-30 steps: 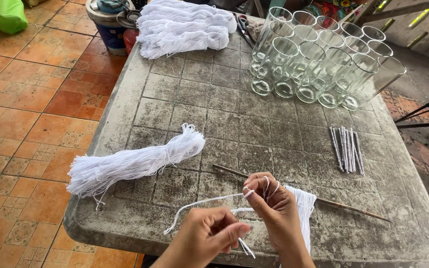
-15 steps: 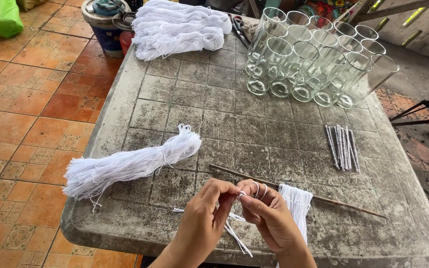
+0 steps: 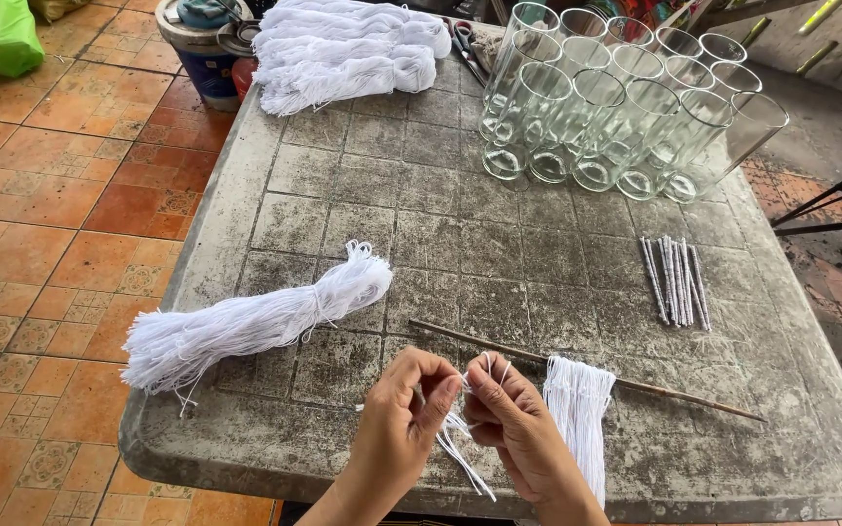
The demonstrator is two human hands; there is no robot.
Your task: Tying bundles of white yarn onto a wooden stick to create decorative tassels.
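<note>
My left hand [image 3: 401, 414] and my right hand [image 3: 514, 424] meet at the near edge of the grey table [image 3: 577, 273], both pinching a short white string [image 3: 460, 443] that loops up at the fingers and trails down between them. The string sits at a thin brown stick [image 3: 665, 388] lying across the table. Several white strings [image 3: 577, 409] hang from that stick just right of my right hand. A loose bundle of white strings [image 3: 246, 326] lies to the left of my left hand.
Several tall clear glasses [image 3: 616, 107] stand at the back right. A small row of thin grey sticks [image 3: 674, 282] lies right of centre. A pile of white string bundles [image 3: 348, 49] and scissors [image 3: 465, 39] sit at the back. A bucket [image 3: 202, 44] stands on the tiled floor.
My hands have come together from apart. The long white string that lay stretched to the left is now gathered up between my fingers at the stick.
</note>
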